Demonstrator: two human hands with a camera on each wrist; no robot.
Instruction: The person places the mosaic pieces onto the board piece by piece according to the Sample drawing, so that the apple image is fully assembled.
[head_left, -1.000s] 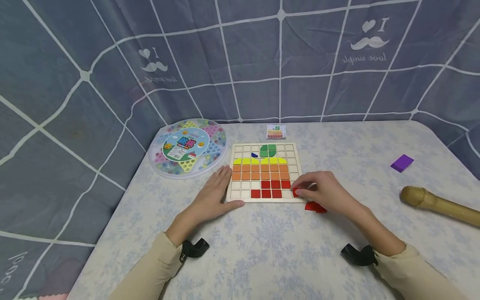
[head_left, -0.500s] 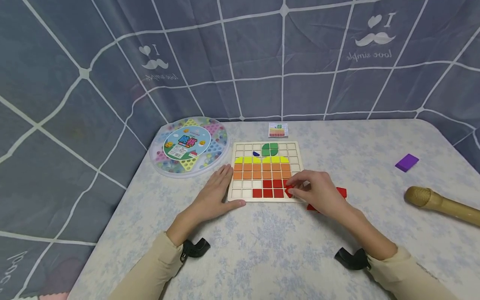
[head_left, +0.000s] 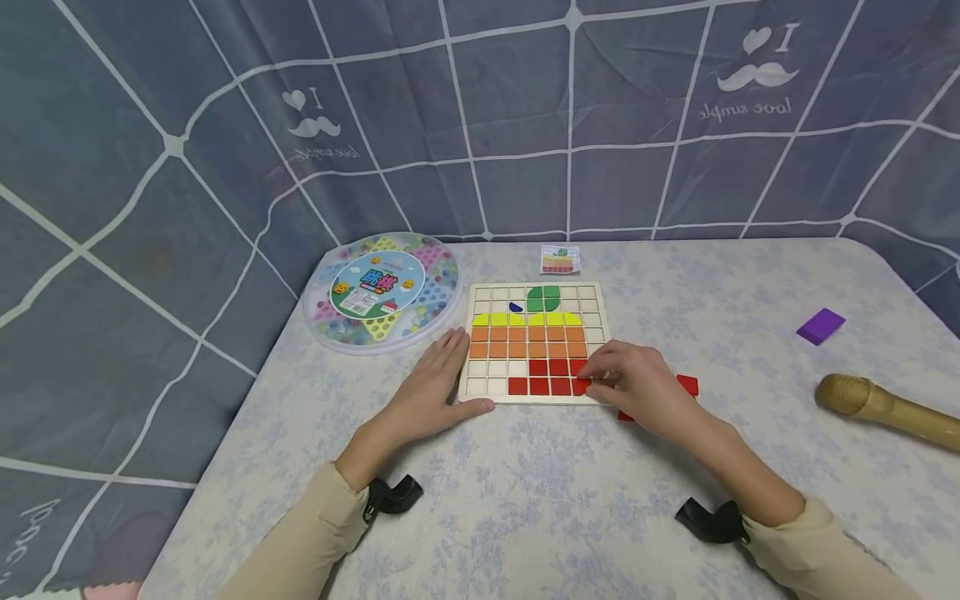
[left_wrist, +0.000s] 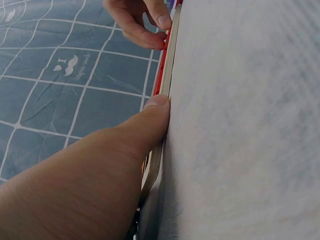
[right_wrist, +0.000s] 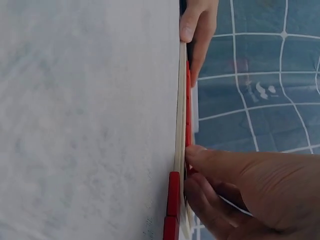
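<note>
A light wooden grid board lies on the table, filled partly with green, yellow, orange and red tiles and one small blue piece. My left hand rests at its left edge, fingers straight along the side and thumb on the near corner. At the near right of the board, my right hand pinches a red tile at the end of the bottom red row. In the right wrist view, thumb and fingertips meet right at the board's surface. Several loose red tiles lie beside the board, partly hidden under the right hand in the head view.
Behind the board is a small printed picture card. A round, clear game box sits at the back left. On the right lie a purple block and a wooden stick with a rounded head. A grid-patterned curtain hangs behind.
My right hand has moved slightly left with the red tile, which was tilted and now lies in line with the bottom red row. The left hand has kept its place on the board.
</note>
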